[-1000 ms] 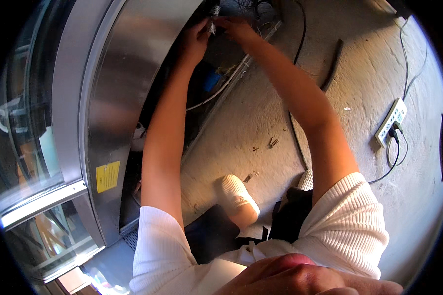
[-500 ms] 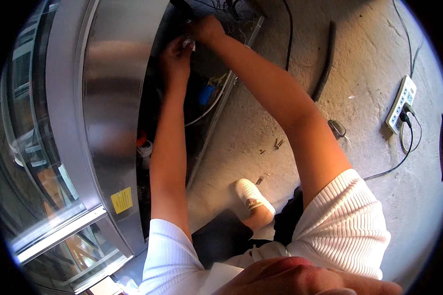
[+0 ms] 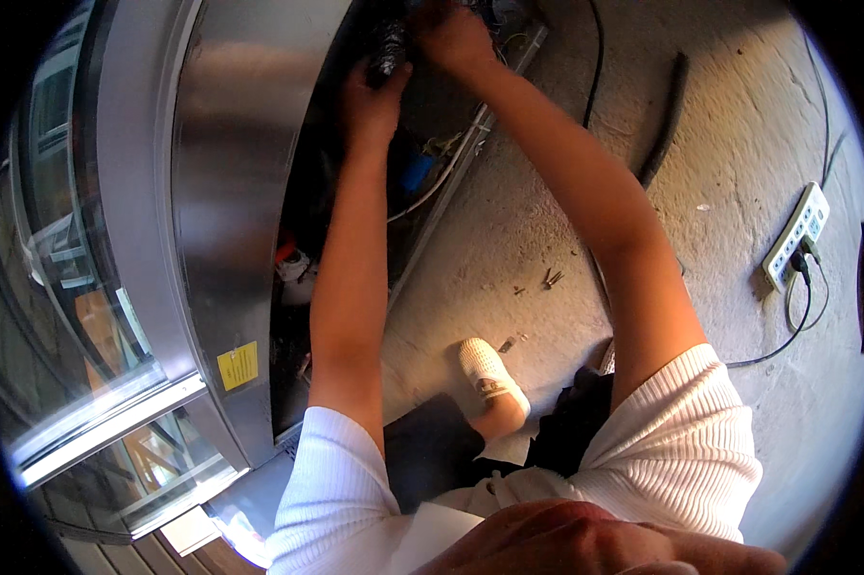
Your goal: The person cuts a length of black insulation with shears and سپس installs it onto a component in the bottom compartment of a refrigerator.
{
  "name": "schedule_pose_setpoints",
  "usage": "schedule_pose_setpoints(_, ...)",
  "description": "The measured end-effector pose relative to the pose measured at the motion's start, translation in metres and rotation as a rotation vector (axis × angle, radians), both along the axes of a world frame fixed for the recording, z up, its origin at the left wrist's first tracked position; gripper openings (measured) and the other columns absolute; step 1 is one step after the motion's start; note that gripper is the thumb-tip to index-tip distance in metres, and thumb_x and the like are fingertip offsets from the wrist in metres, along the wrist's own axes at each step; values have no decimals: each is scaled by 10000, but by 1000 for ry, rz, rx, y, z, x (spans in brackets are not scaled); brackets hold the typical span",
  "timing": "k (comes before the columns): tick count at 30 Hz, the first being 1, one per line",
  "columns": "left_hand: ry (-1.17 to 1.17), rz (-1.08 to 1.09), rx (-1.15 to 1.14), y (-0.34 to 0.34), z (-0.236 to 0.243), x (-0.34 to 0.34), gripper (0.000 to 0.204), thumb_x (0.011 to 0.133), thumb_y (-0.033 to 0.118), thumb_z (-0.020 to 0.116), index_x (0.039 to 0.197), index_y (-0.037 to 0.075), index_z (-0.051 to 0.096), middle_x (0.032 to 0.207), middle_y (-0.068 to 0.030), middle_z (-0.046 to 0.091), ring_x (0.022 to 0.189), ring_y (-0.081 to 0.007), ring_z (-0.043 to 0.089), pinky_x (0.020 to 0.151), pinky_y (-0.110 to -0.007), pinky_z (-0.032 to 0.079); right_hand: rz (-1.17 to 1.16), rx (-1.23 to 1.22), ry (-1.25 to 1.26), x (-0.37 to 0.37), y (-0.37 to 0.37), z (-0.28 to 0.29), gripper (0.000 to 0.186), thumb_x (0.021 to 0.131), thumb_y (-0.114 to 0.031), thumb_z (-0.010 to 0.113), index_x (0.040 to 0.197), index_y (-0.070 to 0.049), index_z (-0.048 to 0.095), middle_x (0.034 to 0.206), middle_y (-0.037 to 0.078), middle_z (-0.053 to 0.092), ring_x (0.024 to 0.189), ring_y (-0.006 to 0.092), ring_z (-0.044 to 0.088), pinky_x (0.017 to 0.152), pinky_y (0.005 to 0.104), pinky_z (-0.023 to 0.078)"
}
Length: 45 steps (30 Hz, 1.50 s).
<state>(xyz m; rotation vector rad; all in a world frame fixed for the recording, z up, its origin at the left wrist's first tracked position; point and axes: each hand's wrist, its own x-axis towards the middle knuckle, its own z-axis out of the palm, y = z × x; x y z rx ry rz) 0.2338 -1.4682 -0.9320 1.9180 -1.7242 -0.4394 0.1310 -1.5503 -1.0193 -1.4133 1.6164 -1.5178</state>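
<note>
Head view: right hand (image 3: 458, 43) dim up top, grip unclear.

Left hand (image 3: 373, 105) and right hand (image 3: 454, 40), their fingers partly lost in shadow
The dark, crinkled tube (image 3: 388, 46) between them fades into blackness toward the far edge, so its far end and the hands' exact hold on it cannot be told. The left forearm (image 3: 351, 259) covers part of the dark opening (image 3: 432, 105), where a blue piece (image 3: 417, 172) is too dim to identify and a red-and-white object (image 3: 296, 270) shows only in part. Print on the yellow label (image 3: 238, 365) and the scraps (image 3: 553, 279) on the floor (image 3: 509, 220) are too small to make out. The right shoe (image 3: 608, 356) is mostly hidden; the glass door (image 3: 78, 287) is cut off at left.
</note>
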Motion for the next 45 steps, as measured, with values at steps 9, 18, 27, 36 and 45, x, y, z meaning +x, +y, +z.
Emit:
schedule_pose_setpoints(9,-308,-203,-244,16,-7,-8,663,810,476,711,1280,30,569,1276,-232,559,1127,-395,561,944,-485,450,202,-43,493,0,-22,27,384,811,-396,627,1018,-76,672,953,187,679,841,362,669,716,452,547)
schedule_pose_setpoints(18,-258,-94,-278,55,-5,3,453,852,320,694,1227,79,613,1222,-180,597,1130,-350,555,956,-452,439,491,213,482,7,-52,-4,437,815,-429,671,1062,-69,688,1001,200,678,955,323,665,747,440,533)
schedule_pose_setpoints(27,3,-47,-169,70,-26,1,450,885,280,669,1281,90,574,1052,-107,644,964,-230,626,858,-394,496,1006,638,-1026,0,-75,-79,219,897,-308,610,852,-102,669,722,57,644,623,219,598,546,404,479)
schedule_pose_setpoints(36,-24,-78,-235,52,-43,-17,512,860,233,695,1314,58,537,923,-91,646,814,-222,647,742,-367,521,610,477,51,-12,-11,53,451,886,-467,591,1025,-41,643,905,103,676,749,259,661,657,408,540)
schedule_pose_setpoints(45,85,-99,-167,56,-57,-19,633,864,200,698,1416,68,418,1038,-133,645,920,-229,650,784,-373,533,188,183,751,8,-25,23,467,853,-439,586,1084,-40,656,1156,218,631,920,312,674,779,398,554)
